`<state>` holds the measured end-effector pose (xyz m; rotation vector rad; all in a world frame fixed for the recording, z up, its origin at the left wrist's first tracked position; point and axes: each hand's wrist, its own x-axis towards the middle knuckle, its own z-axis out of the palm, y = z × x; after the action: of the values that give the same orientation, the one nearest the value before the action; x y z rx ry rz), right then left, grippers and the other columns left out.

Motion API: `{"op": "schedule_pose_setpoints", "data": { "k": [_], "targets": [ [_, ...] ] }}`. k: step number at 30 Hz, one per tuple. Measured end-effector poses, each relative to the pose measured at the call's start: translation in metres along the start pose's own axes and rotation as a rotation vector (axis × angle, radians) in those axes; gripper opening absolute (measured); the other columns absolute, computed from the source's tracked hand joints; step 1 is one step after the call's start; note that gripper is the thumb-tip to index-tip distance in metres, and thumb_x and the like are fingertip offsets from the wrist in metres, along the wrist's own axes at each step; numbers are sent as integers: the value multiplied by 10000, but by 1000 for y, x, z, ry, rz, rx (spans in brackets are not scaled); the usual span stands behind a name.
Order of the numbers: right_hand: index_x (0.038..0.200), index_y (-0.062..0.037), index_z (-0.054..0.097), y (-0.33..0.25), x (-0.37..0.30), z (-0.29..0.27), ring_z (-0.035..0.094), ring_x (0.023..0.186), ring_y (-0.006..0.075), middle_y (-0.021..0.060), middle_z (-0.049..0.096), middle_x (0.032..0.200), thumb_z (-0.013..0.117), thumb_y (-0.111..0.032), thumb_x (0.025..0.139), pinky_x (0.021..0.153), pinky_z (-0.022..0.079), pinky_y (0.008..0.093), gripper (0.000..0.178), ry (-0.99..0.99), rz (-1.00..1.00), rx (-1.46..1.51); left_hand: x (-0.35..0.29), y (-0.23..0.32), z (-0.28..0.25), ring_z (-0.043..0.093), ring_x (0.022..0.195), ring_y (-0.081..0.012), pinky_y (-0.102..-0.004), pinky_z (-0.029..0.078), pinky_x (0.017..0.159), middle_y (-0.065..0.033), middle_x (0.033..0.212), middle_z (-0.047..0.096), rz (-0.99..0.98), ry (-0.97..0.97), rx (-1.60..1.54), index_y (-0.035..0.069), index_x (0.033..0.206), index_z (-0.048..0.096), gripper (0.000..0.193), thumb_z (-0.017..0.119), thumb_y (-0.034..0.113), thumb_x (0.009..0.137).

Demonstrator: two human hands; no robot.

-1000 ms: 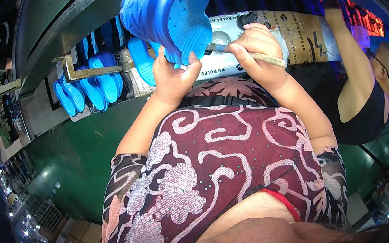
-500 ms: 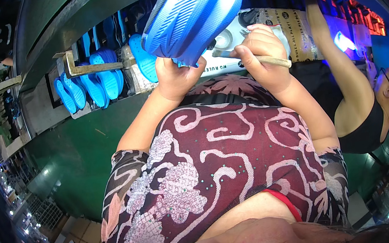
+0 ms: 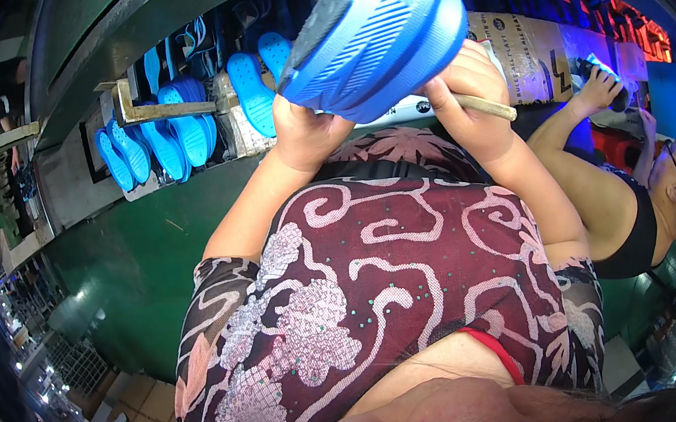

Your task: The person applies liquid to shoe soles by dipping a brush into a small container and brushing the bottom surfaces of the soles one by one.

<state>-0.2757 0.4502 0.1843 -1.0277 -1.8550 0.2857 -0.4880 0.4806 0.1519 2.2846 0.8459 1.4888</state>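
A thick blue shoe sole with ridged sides and a dark grey edge is held up in front of me, tilted. My left hand grips its lower left end, with the fingertips hidden behind it. My right hand is closed round the pale wooden handle of a brush, close against the sole's lower right side. The brush's working end is hidden behind the sole. To the left on the bench lie several flat blue soles with holes.
An angled metal bracket juts over the bench at the left. Overhead runs a metal beam. Brown printed cardboard covers the bench at right. Beyond it, a co-worker handles a dark shoe near red-lit racks.
The blue sole has shifted right and turned, now covering the brush's working end and the white bowl behind. The co-worker's raised arm has come down to a dark shoe.
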Motion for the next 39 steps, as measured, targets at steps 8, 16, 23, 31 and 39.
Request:
{"op": "schedule_pose_setpoints", "data": {
  "k": [8, 16, 23, 31, 39],
  "targets": [
    [634, -15, 625, 11, -33, -28, 536, 615, 222, 83, 571, 602, 541, -67, 845, 639, 428, 329, 233, 227, 239, -15, 26, 14, -16, 600, 938, -238, -350, 462, 873, -171, 1099, 550, -512, -56, -377, -7, 1270, 280, 607, 626, 8, 772],
    [640, -4, 613, 6, -81, -45, 506, 575, 245, 94, 526, 572, 557, -84, 849, 581, 384, 355, 231, 315, 507, -201, 126, 19, 8, 585, 671, -111, -229, 483, 517, -124, 1030, 572, -854, -1108, -1096, -32, 1359, 270, 855, 698, 262, 678],
    [622, -20, 615, 5, -83, -47, 540, 568, 254, 98, 563, 579, 567, -113, 857, 611, 409, 348, 258, 453, 576, -172, 307, 30, 252, 638, 749, -222, -270, 564, 623, -152, 859, 616, -1211, -550, -1584, -32, 1016, 495, 300, 583, 223, 885],
    [644, -24, 627, 25, -107, -35, 554, 590, 250, 93, 584, 599, 573, -103, 852, 617, 415, 346, 229, 510, 577, -154, 206, 13, 212, 604, 922, -244, -366, 478, 895, -131, 983, 600, -889, -691, -1519, 87, 1266, 477, 474, 565, 359, 886],
    [693, -5, 639, 31, -94, -15, 566, 583, 205, 93, 602, 629, 563, -129, 872, 562, 428, 316, 231, 411, 742, 144, -63, -186, 1, 622, 777, -200, -312, 501, 700, -132, 881, 630, -765, -529, 75, 8, 1142, 549, 417, 562, 84, 732]
  ]
}}
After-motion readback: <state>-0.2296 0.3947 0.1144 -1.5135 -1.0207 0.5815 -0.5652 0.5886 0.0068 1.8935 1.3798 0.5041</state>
